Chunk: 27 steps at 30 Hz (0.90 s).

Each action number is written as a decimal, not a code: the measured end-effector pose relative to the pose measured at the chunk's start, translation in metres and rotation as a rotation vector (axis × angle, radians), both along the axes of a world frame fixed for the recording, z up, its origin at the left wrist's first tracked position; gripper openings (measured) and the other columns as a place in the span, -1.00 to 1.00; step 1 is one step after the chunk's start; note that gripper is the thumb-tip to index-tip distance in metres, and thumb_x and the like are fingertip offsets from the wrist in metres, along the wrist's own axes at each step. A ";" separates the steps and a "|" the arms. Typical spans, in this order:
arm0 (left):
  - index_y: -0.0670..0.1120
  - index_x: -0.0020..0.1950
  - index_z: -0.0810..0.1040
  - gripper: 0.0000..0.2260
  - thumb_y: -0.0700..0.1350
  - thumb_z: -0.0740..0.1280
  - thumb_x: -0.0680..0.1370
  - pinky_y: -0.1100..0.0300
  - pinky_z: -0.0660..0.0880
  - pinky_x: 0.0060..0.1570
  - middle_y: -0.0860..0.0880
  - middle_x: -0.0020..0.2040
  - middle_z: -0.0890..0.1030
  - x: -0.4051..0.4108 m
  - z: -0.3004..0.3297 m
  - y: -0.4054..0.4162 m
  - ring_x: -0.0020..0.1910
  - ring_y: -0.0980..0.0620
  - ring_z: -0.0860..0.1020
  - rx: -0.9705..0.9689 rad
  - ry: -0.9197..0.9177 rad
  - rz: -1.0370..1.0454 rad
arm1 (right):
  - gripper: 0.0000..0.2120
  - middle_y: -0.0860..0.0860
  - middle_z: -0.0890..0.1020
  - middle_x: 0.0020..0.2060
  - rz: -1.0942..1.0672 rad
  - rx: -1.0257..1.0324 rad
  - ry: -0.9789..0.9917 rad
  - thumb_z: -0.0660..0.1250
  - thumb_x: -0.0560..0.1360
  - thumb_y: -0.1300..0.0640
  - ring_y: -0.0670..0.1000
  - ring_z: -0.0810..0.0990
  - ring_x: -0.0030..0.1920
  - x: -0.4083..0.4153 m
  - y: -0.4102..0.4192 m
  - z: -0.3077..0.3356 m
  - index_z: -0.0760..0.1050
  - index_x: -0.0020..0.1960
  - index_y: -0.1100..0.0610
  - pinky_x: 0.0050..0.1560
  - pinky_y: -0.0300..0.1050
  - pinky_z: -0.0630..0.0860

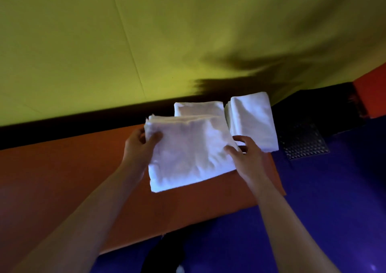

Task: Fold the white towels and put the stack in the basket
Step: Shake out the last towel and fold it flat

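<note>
A folded white towel [188, 151] is held over the orange table [62, 178], its near edge hanging low. My left hand [139, 142] grips its left edge, thumb on top. My right hand [243, 153] holds its right edge, thumb on the cloth and fingers curled behind it. A second folded white towel [199, 108] lies behind it near the wall. A third folded white towel [253, 120] lies at the table's far right corner. A dark mesh basket [302, 141] stands on the floor to the right of the table.
A yellow-green wall [104, 42] rises directly behind the table. The floor [323, 199] to the right and in front is blue-purple. An orange panel [371, 90] stands at the far right. A dark object [163, 254] lies low near the table's front edge.
</note>
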<state>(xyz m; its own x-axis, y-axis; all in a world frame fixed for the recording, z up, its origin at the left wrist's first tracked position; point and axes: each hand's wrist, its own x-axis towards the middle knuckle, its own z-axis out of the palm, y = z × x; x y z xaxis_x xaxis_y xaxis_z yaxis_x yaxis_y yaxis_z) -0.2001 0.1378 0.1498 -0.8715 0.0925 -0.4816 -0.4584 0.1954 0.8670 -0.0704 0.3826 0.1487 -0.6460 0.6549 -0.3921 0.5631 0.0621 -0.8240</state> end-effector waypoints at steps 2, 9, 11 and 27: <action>-0.01 0.03 0.63 -0.77 0.02 0.48 0.43 -0.10 0.63 -0.09 -0.09 -0.11 0.71 -0.032 -0.008 0.023 -0.15 -0.01 0.67 -0.014 0.046 -0.048 | -0.73 -0.09 0.61 -0.09 -0.013 0.082 0.018 0.47 0.45 0.03 -0.30 0.59 -0.20 -0.019 0.014 -0.005 0.49 0.08 -0.20 -0.37 -0.47 0.43; 0.03 0.38 0.42 -0.52 0.04 0.48 0.51 -0.06 0.56 0.16 -0.02 0.18 0.60 -0.100 -0.050 0.079 0.19 -0.08 0.59 -0.276 0.149 -0.166 | -0.61 0.07 0.53 0.19 0.054 0.477 -0.148 0.39 0.54 -0.03 0.08 0.59 0.10 -0.062 0.041 -0.030 0.45 0.33 -0.01 -0.05 -0.16 0.51; -0.02 0.57 0.22 -0.31 -0.02 0.48 0.52 -0.14 0.42 0.35 -0.15 0.47 0.38 -0.097 -0.063 0.084 0.42 -0.16 0.40 -0.449 0.267 -0.355 | -0.51 0.16 0.43 0.41 0.192 0.747 -0.218 0.35 0.57 -0.03 0.18 0.46 0.34 -0.069 0.037 -0.042 0.40 0.46 0.07 0.25 0.06 0.42; 0.12 0.59 0.22 -0.48 0.14 0.19 0.63 -0.14 -0.05 0.55 -0.08 0.64 0.09 -0.018 -0.087 0.097 0.62 -0.17 0.01 -1.016 0.584 -0.892 | -0.51 0.06 0.45 0.47 0.617 0.684 -0.145 0.27 0.63 0.04 0.07 0.38 0.49 -0.067 0.027 -0.087 0.34 0.54 0.08 0.47 0.04 0.33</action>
<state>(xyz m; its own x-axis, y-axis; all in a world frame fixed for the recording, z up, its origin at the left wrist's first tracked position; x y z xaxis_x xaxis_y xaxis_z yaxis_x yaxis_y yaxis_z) -0.2183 0.2352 0.0625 -0.7984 0.5361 -0.2743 0.4967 0.8438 0.2034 -0.1376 0.4093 0.0618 -0.9315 0.3303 -0.1521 0.3634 0.8305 -0.4222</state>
